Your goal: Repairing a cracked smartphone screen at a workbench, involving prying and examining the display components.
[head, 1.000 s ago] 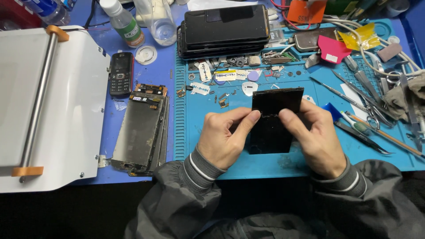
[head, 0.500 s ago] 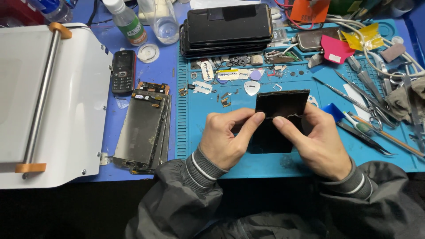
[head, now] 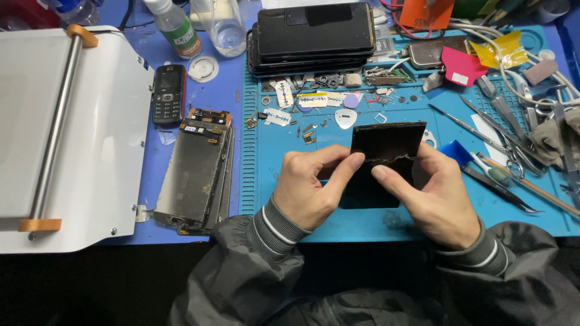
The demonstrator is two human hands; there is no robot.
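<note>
Both my hands hold a black phone screen panel (head: 386, 142) over the blue work mat (head: 290, 181). A dark layer on it is partly peeled, with a ragged torn edge across the middle. My left hand (head: 311, 184) pinches the panel's left side with thumb and forefinger. My right hand (head: 429, 193) grips the right side, its thumb pressed near the torn edge. The lower part of the panel is hidden behind my fingers.
A stack of bare phone frames (head: 196, 175) lies left of the mat, next to a small keypad phone (head: 168, 93). A white machine with a metal roller (head: 54, 127) fills the left. Stacked black phones (head: 314, 36), bottles (head: 175, 27), tweezers and tools (head: 501, 151) crowd the back and right.
The panel has tilted slightly and the torn edge of the peeled layer now shows across its middle. My fingers have shifted closer together on it.
</note>
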